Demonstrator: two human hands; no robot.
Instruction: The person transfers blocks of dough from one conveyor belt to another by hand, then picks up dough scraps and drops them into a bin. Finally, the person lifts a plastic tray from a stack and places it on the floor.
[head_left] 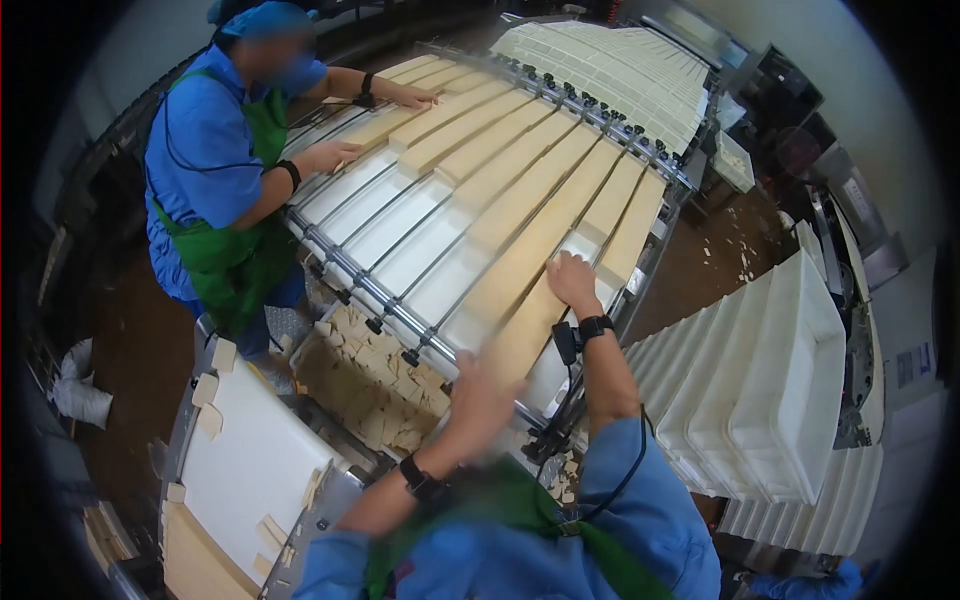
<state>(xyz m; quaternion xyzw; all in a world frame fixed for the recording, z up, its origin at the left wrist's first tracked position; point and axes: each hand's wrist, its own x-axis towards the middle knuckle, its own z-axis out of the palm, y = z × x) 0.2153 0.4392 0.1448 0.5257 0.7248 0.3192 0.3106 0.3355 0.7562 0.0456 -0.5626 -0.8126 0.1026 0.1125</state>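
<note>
Long pale beige strips lie in lanes between thin metal rods on a white conveyor (pixel 372 205). My right hand (pixel 573 284) is bent with its fingers drawn together over the side of the nearest beige strip (pixel 532 325). My left hand (pixel 484 400), smeared by motion, is at the near end of that strip, close to the metal cross bar (pixel 400 308) along the conveyor's edge. Its fingers are too blurred to make out. Both wrists wear black bands, and a cable runs from the right one.
Across the conveyor, a person in a green apron (pixel 262 140) has both hands on strips. A bin of broken pieces (pixel 365 385) sits below the bar. At lower left is another white belt (pixel 240 440) with scraps. White trays (pixel 740 370) are stacked at right.
</note>
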